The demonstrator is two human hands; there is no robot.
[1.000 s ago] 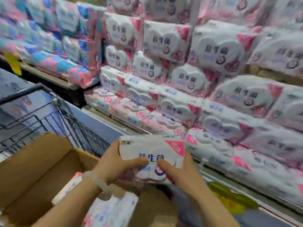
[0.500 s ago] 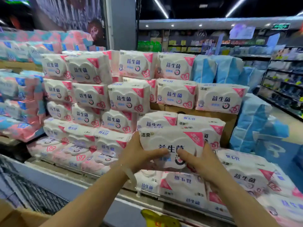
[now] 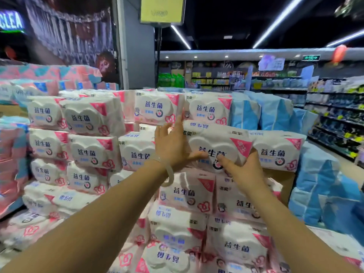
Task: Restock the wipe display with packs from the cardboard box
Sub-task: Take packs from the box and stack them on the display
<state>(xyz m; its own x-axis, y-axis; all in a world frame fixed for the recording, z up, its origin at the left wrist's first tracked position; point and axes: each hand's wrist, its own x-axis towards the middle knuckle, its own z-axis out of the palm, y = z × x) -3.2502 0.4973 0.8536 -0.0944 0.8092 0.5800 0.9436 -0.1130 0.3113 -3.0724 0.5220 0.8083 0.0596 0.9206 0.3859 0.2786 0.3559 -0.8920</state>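
Both arms reach forward to the wipe display [image 3: 94, 154], a stepped stack of white and pink packs piled several rows high. The left hand [image 3: 173, 148] and the right hand [image 3: 243, 168] together grip one wipe pack [image 3: 218, 142], thumbs across its printed front and the other fingers around its sides. The pack sits tilted, its top leaning back, in the second row from the top. It touches the upper pack [image 3: 208, 108] above and lies just beside the neighbouring pack [image 3: 277, 152] on its right. A pale bracelet [image 3: 169, 174] circles the left wrist.

The cardboard box is out of view, so what it holds cannot be told. A brown cardboard surface [image 3: 283, 180] shows beneath the right-hand packs; whether it is a box or a shelf board is unclear. Blue packages [image 3: 260, 113] stand to the right of the wipes, and pink and blue packs [image 3: 11, 154] fill the left edge, cut off by the frame. The lower rows are blurred and their print is hard to read. The far store shelves [image 3: 334, 119] hold goods too small to make out.
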